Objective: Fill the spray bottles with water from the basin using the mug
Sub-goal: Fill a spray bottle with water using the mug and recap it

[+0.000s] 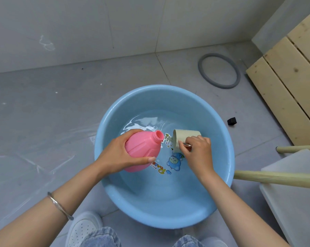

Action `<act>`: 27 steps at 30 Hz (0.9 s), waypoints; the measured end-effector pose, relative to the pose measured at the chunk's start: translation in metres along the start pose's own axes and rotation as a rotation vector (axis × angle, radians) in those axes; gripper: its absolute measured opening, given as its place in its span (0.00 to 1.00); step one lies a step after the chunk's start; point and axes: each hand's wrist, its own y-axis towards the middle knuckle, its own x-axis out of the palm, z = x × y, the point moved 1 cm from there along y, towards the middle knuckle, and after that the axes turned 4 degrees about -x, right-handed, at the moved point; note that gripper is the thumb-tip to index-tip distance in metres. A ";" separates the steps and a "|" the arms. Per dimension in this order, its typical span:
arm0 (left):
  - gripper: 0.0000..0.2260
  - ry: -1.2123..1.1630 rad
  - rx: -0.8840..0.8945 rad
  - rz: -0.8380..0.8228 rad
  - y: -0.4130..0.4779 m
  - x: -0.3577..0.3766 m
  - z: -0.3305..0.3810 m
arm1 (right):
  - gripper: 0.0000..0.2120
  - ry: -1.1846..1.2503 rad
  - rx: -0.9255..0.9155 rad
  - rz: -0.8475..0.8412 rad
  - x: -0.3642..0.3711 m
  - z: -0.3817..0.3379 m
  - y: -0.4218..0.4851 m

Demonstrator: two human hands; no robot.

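The right hand (198,154) covers the handle of the mug (186,135), whose inside cannot be seen, the left hand (113,155) hides part of the pink bottle (140,148), the small black thing (232,121) is too small to identify, and the wooden slats (289,82) run off the right edge.

The basin (159,207) is light blue, with a cartoon print (173,162) on its bottom: a blue figure and yellow and green letters. The spray bottle (140,148) is pink, the mug (186,135) a pale beige-green. Nearby are grey floor tiles (61,104), a grey ring (200,70), a black cube (231,121), pale wooden planks (284,77), a silver bracelet (58,205) and 1 white perforated shoe (81,227).
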 end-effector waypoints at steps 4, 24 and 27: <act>0.36 0.001 -0.004 -0.001 0.000 0.000 0.000 | 0.17 -0.012 -0.023 -0.001 0.006 -0.016 0.007; 0.36 0.003 -0.009 0.007 -0.001 0.000 0.000 | 0.26 0.945 0.593 0.223 -0.045 -0.042 0.015; 0.38 0.012 -0.018 0.015 -0.001 0.000 0.000 | 0.24 0.989 0.561 0.318 -0.069 -0.041 0.010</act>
